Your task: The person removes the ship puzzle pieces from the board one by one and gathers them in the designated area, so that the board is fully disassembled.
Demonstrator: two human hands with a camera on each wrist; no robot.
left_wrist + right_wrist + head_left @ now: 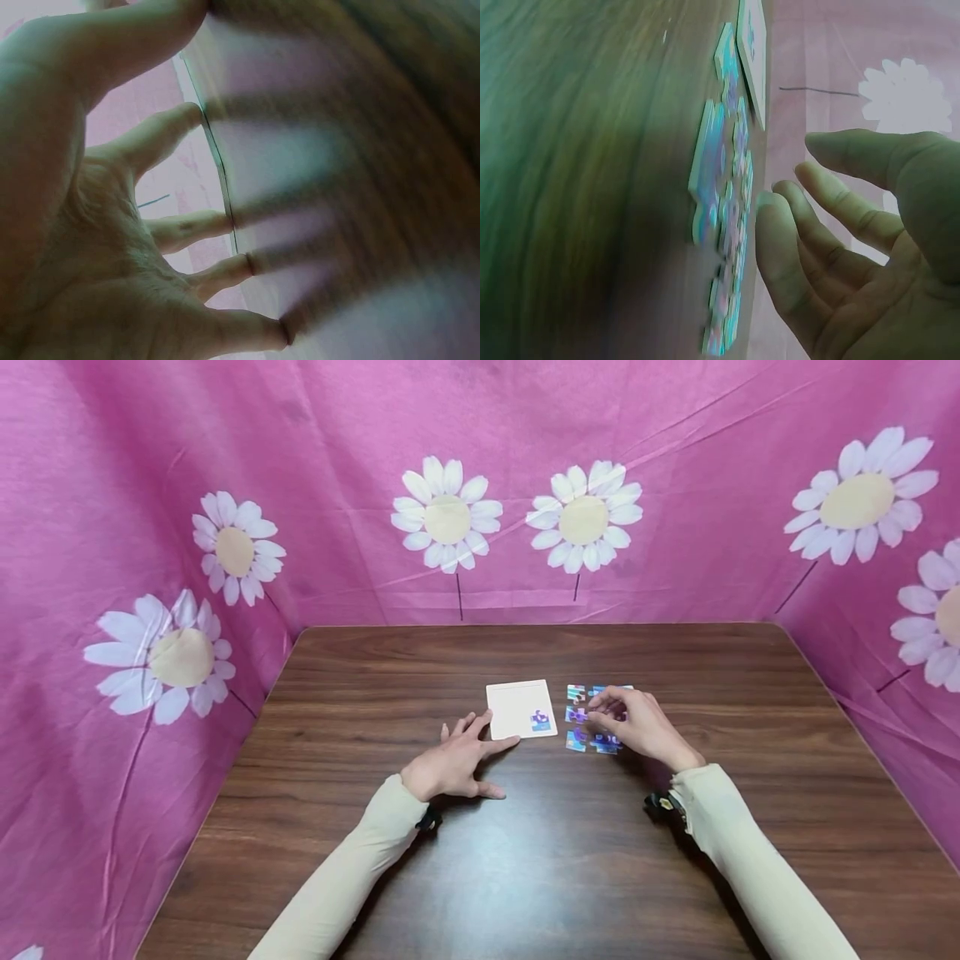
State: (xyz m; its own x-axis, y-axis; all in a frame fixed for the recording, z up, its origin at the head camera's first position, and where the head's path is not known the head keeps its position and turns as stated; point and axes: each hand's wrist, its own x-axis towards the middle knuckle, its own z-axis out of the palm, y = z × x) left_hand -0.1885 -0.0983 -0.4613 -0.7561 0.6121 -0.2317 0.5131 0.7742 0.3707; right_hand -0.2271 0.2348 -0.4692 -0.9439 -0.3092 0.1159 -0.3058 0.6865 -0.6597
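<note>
A square white puzzle board (pixel 510 710) lies on the table, with one blue and purple jigsaw piece (pixel 541 722) in its near right corner. My left hand (pixel 453 764) rests spread out, its fingertips at the board's left and near edges; in the left wrist view the straight fingers (pixel 187 226) reach down to the tabletop. Right of the board, several colourful jigsaw pieces (pixel 575 742) lie flat in loose rows. Over them hovers my right hand (pixel 645 727), partly covering them. In the right wrist view its thumb (pixel 855 154) and index finger (pixel 776 232) stand apart with nothing between.
The brown wooden table (pixel 480 877) extends around the board and pieces. A pink cloth (pixel 337 510) with large white daisies hangs behind and along both sides of it. Each wrist wears a dark band (pixel 663 806) below a pale sleeve.
</note>
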